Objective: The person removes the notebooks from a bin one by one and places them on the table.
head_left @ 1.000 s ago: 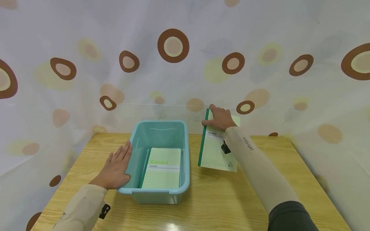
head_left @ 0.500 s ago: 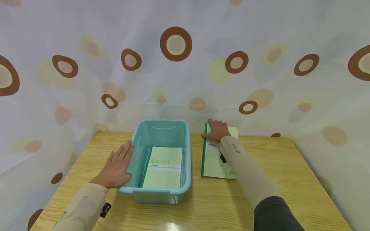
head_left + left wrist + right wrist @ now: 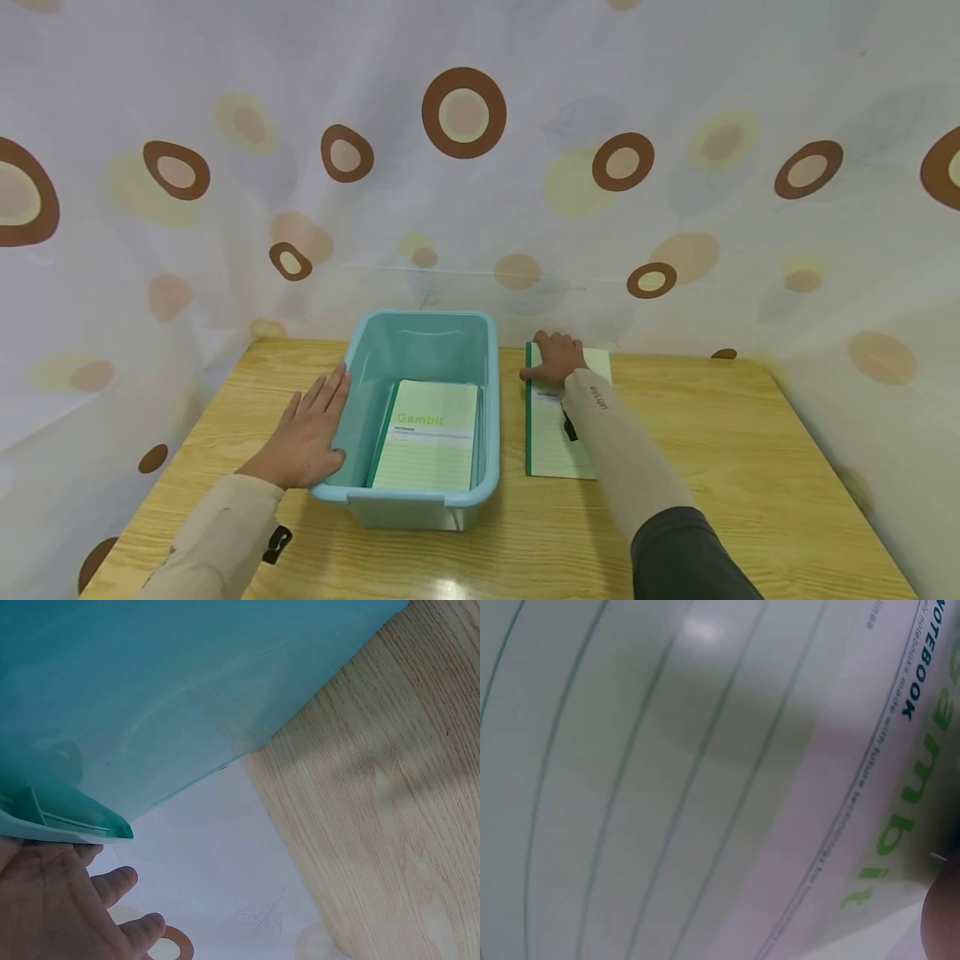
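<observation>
A light green notebook [image 3: 546, 446] with a dark green spine lies on the table right of the blue plastic bin [image 3: 491, 417]. My right hand [image 3: 557, 362] holds it near its far end, thumb at the spine and fingers over the top edge. In the right wrist view the lined cover [image 3: 660, 787] fills most of the picture, with a fingertip [image 3: 943, 915] at the edge. My left hand [image 3: 303, 437] rests on the bin's left rim with straight, spread fingers; the left wrist view shows it against the rim. Inside the bin lies another Gambit notebook [image 3: 427, 458], apparently on top of others.
The wooden table [image 3: 750, 475] extends to the right of the notebook and in front of the bin. A white wall covering [image 3: 555, 233] with brown and yellow spots hangs behind the table and along both sides.
My right hand has brought the notebook down and toward me, from raised and tilted to lying on the table. The left hand has stayed on the bin's rim. The head view has shifted slightly.
</observation>
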`<action>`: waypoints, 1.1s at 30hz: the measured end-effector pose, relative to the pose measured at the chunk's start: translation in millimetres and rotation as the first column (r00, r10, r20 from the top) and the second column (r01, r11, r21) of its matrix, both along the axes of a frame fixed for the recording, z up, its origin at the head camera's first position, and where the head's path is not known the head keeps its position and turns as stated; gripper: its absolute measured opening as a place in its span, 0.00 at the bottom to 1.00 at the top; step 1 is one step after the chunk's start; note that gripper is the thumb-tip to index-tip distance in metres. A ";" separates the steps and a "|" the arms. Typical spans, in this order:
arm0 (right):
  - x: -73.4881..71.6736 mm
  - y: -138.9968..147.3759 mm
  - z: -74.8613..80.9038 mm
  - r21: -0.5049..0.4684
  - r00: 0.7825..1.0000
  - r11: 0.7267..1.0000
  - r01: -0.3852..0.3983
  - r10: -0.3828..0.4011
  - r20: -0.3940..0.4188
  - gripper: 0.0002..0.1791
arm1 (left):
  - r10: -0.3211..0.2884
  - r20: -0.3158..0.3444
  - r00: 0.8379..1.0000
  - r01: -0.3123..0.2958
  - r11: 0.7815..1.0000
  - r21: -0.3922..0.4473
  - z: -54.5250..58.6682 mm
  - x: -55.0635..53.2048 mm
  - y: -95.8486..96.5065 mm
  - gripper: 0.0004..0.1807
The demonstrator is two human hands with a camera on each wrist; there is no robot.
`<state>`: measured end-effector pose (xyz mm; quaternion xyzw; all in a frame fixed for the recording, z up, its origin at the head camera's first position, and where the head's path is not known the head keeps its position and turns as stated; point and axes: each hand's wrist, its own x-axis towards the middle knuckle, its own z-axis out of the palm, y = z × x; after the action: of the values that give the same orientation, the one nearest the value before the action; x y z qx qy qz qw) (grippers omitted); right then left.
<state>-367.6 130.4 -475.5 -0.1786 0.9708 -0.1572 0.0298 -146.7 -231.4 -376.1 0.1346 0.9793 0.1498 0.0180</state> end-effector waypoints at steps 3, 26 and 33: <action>-1.3 -3.3 -7.6 -0.008 1.000 1.000 -0.003 0.003 -0.005 0.42 | 0.000 0.001 1.000 0.000 1.000 -0.001 -0.7 0.2 -0.1 0.48; 7.4 -14.7 -0.8 -0.006 0.997 0.999 0.048 -0.047 0.069 0.35 | 0.003 0.009 1.000 -0.003 1.000 0.001 -0.1 -0.9 -1.0 0.48; 11.1 -17.1 0.8 -0.032 0.994 0.997 0.069 -0.066 0.088 0.33 | 0.002 0.007 1.000 -0.002 1.000 0.004 1.1 0.1 -0.1 0.48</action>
<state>-356.6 113.3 -474.8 -0.1393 0.9711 -0.1828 0.0636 -146.6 -231.5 -375.0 0.1333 0.9791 0.1525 0.0209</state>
